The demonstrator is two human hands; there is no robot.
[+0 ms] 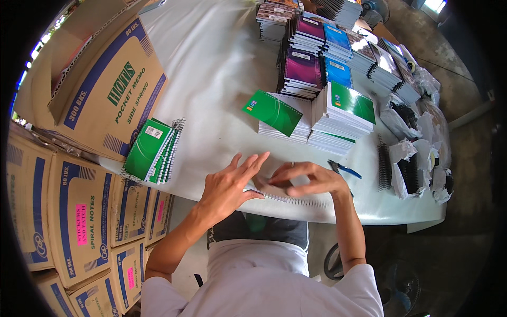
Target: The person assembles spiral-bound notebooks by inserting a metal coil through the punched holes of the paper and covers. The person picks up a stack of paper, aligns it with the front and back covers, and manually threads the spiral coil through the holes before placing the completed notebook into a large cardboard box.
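Though slender, spiral wire point(302, 201) against fingers point(252, 195).

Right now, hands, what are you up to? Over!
Left hand open beside spiral coil. Right hand blurred, grip unclear. Coil near table edge. Blue-handled tool beside right wrist, off coil.

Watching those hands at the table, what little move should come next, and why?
Perhaps steady the spiral binding coil with the thumb of the left hand: that thumb lies at the coil's visible left end, while the rest stretches just below the right hand. That hand is blurred, so its exact grip is unclear. The blue-handled cutters lie apart from both hands.
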